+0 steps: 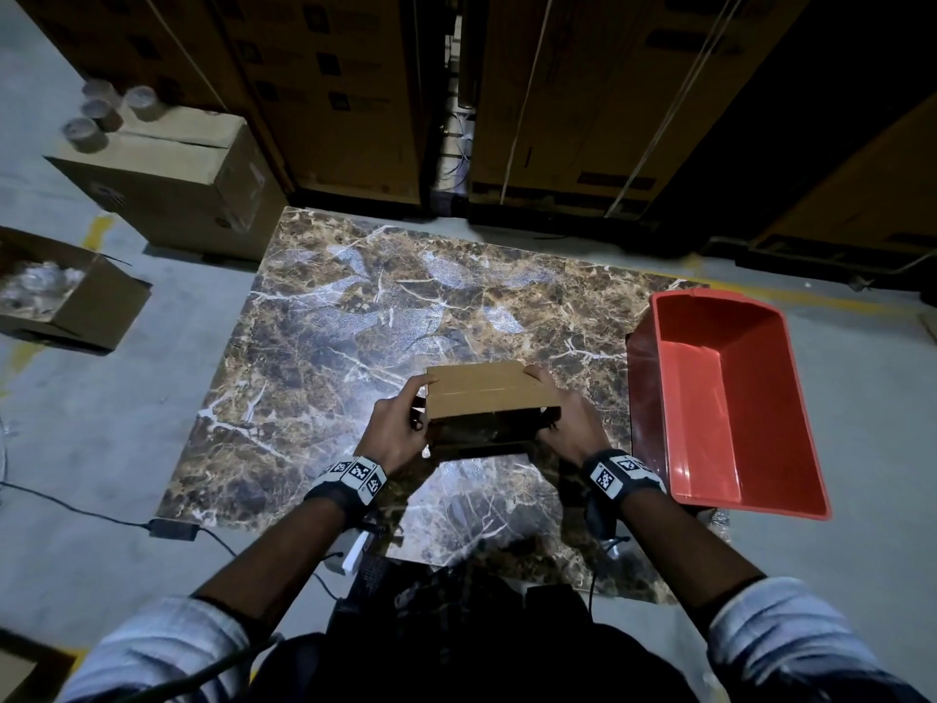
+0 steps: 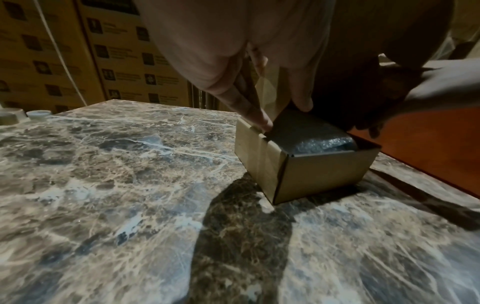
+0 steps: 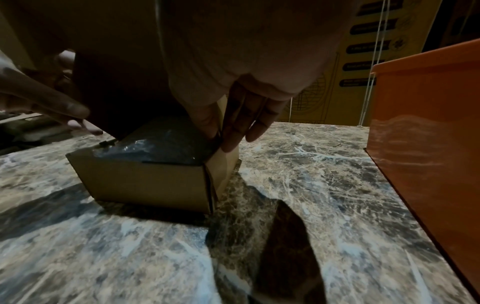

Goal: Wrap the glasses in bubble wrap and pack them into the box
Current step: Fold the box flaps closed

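Observation:
A small brown cardboard box (image 1: 487, 403) stands on the marble table (image 1: 355, 322), its lid tilted half down over the opening. Inside lies a bubble-wrapped bundle (image 2: 319, 142), also visible from the right wrist as a bubble-wrapped bundle (image 3: 161, 148). My left hand (image 1: 400, 423) pinches the lid's left side flap, fingers (image 2: 259, 117) outside and thumb inside. My right hand (image 1: 568, 418) pinches the right side flap the same way, fingers (image 3: 241, 119) lying against the box's outer wall. Whether a glass is in the wrap is hidden.
A red plastic tub (image 1: 720, 398) sits at the table's right edge, close to my right hand. On the floor to the left are an open carton of glassware (image 1: 66, 301) and a big carton (image 1: 172, 180) with several glasses (image 1: 101, 114) on top. Stacked cartons stand behind.

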The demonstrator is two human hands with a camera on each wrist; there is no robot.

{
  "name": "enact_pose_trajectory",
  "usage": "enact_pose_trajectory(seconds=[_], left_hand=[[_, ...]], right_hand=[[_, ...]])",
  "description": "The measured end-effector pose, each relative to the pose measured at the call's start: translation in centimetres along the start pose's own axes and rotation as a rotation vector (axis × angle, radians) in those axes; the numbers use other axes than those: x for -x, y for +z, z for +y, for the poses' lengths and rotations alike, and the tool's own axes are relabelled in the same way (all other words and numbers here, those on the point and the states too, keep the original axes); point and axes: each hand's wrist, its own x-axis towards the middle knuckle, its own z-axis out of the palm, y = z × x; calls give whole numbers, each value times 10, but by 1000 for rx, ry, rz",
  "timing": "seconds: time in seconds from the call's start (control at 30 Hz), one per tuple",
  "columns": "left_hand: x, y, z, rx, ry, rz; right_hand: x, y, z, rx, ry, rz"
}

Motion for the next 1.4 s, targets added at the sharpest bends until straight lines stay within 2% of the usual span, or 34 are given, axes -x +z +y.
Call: enact_pose_trajectory(seconds=[0.27,0.43,0.6,0.73,0.87,0.97,1.17,1.4], left_hand=[[4,-9,-14,-209,69,-116],[7,-20,-26,-384,97,-187],[3,-22,-20,-401,119,-104],[4,-19,-22,-426,143,-80],[5,-10,-16,-329,-15,-27],[4,1,-14,-270,-100,-43],[3,14,-18,-270,-153,-72],[-3,11,-26,-278,-125,-95]], right_hand=[[6,6,18,21,-46,-52],[-1,-11,31,44,-134,-85],[-11,-23,24,177,-91,-37],[-6,-23,16,174,-72,-2],[-7,-8,15,163,-35,43],[-5,7,19,118,20,64],[0,19,20,116,68,79],[1,25,23,123,51,86]])
